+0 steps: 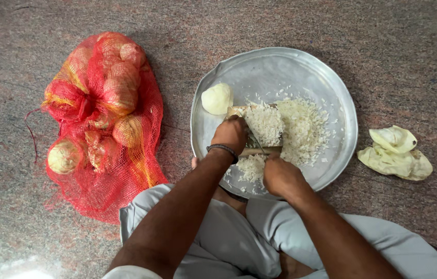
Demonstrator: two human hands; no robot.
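Left hand (231, 133) grip clamps the wooden board (252, 151) at the steel plate's (280, 62) centre, right hand (280, 175) closed at its six o'clock end, shredded cabbage (301, 129) heaped at three o'clock, board's long axis running nine-to-three.

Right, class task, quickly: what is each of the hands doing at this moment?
Left hand: closed, pressing down on the cabbage on the board.
Right hand: closed on the knife.
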